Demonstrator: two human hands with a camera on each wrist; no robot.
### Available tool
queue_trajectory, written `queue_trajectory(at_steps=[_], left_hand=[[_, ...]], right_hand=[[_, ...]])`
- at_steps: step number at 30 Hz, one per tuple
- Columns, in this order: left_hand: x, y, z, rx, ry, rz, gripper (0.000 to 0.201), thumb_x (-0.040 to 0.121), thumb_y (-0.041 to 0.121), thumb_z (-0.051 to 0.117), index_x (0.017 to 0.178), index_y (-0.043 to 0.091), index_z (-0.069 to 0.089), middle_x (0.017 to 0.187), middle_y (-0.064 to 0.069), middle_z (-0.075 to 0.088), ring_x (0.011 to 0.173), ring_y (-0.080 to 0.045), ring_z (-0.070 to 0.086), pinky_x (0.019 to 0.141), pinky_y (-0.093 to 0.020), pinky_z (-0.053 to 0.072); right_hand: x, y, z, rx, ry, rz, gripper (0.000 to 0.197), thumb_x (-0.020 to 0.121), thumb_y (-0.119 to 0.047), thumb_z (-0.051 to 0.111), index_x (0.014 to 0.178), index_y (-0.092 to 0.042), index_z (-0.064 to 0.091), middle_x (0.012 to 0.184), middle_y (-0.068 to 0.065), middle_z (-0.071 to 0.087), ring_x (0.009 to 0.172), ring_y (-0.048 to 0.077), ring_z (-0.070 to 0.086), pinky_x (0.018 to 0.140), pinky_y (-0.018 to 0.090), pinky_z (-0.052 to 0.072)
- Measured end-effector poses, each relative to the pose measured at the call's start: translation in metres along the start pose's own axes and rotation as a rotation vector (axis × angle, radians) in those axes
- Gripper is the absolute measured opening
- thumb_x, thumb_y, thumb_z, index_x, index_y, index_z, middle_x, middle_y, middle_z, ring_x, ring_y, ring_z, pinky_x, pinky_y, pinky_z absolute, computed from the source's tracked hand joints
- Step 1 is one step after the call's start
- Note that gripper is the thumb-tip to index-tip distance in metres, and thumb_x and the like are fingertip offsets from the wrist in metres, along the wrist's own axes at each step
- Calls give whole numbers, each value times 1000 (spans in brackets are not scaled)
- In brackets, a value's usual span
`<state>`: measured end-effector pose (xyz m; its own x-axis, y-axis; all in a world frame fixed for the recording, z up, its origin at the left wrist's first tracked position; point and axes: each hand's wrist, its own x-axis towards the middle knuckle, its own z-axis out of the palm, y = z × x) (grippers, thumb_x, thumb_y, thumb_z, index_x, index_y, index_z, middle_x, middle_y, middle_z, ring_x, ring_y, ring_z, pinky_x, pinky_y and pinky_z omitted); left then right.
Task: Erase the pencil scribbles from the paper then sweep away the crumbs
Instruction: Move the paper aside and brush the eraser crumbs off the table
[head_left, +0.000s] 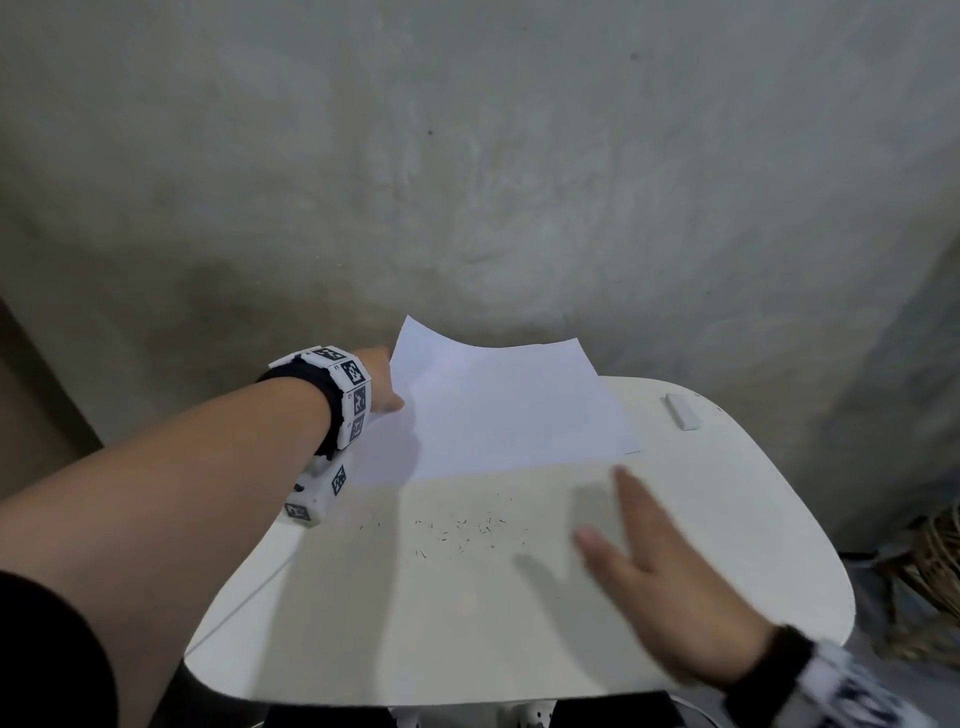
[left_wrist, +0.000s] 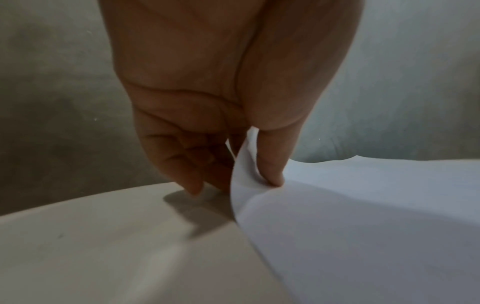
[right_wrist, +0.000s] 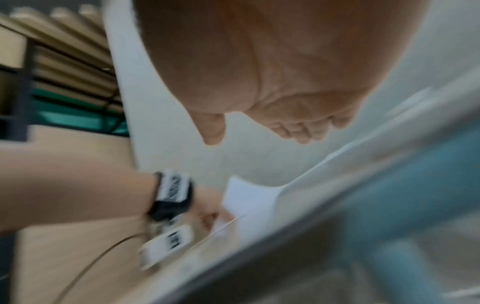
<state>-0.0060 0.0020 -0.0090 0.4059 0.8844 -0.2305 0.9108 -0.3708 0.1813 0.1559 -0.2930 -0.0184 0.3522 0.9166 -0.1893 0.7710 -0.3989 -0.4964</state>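
A white sheet of paper (head_left: 509, 405) lies at the far side of the white table (head_left: 727, 519), its far edge lifted off the surface. My left hand (head_left: 387, 389) pinches the paper's left edge (left_wrist: 244, 170) between thumb and fingers. Dark eraser crumbs (head_left: 462, 530) are scattered on the table just in front of the paper. My right hand (head_left: 649, 561) hovers flat and blurred over the table to the right of the crumbs, fingers straight, holding nothing. A white eraser (head_left: 681, 411) lies at the far right of the table.
A grey wall (head_left: 467, 182) stands right behind the table. A wicker basket (head_left: 930, 561) sits on the floor to the right. The table's front edge (head_left: 467, 699) is close to my body.
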Motion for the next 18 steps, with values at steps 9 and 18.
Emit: queue_trajectory(at_steps=[9,18], left_hand=[[6,-23,-8,104,15,-12,95,72,58,74,145,18,28,143,-11,40,127,-32,46,102,-41,40],[5,-27,2,131,-252,172,96,78,50,73,151,12,23,153,-4,31,140,-23,32,114,-36,27]], right_hand=[[11,-41,31,-228,-316,-221,108,70,-82,7,153,-15,-11,160,-3,-15,146,7,-14,115,23,-10],[34,9,-61,-473,-401,164,155,27,-104,3,147,-7,20,157,8,18,146,18,16,117,38,17]])
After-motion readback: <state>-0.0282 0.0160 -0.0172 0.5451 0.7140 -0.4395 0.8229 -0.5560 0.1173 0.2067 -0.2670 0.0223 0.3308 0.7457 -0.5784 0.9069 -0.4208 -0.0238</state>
